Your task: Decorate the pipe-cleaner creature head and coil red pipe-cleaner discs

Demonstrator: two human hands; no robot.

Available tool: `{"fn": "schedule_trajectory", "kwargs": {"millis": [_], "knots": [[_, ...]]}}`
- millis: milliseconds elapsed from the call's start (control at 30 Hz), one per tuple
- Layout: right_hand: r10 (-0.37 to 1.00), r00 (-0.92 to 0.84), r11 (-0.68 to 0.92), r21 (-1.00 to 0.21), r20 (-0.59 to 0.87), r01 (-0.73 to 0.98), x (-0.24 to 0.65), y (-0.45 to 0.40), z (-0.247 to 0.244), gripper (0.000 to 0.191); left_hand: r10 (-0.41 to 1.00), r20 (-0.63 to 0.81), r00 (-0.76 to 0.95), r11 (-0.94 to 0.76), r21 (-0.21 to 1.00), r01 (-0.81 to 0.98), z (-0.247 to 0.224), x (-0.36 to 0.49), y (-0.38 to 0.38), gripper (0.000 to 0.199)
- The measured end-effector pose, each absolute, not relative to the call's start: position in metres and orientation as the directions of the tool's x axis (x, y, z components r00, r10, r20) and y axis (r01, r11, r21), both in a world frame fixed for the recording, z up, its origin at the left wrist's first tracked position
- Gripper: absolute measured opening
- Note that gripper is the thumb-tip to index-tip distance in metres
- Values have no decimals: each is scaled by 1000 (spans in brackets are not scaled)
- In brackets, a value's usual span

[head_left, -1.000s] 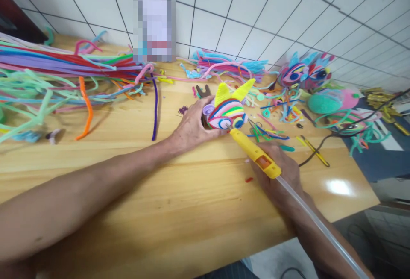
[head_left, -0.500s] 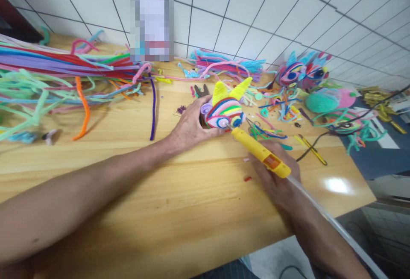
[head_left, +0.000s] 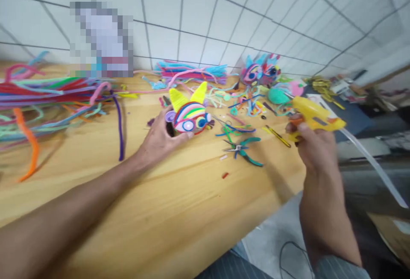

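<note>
We swing the glue gun (head_left: 315, 111) off the toy (head_left: 191, 114) toward the tabletop's (head_left: 293, 172) right edge, right hand (head_left: 315, 142) gripping it; left hand (head_left: 156, 140) clasps toy. Gluing seemingly paused.

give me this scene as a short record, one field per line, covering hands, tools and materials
left grip: around the side of a yellow-eared pipe-cleaner figure
right grip: holding a yellow glue gun, apart from the figure
glue stick: clear, sticking out of the gun's rear
pliers: teal-handled, handles spread
utility knife: yellow and black, lying between pliers and right grip in view
loose stems: dark purple pipe cleaner and orange pipe cleaner
surface: wooden table
</note>
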State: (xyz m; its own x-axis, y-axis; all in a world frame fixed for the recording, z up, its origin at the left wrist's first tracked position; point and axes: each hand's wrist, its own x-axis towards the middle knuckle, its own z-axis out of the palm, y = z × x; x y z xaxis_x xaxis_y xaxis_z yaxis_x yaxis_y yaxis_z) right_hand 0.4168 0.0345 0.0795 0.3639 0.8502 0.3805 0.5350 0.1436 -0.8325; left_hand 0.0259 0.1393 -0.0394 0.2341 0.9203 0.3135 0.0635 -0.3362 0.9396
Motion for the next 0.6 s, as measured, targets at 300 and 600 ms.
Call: {"fn": "schedule_trajectory", "kwargs": {"millis": [300, 600], "knots": [[758, 641, -288, -822, 117, 491, 535, 49, 19, 39, 926, 285, 246, -318, 942, 108, -40, 23, 141, 73], [786, 598, -347, -688, 158, 638, 540, 63, 10, 9, 920, 292, 263, -325, 941, 93, -24, 30, 135, 66]]}}
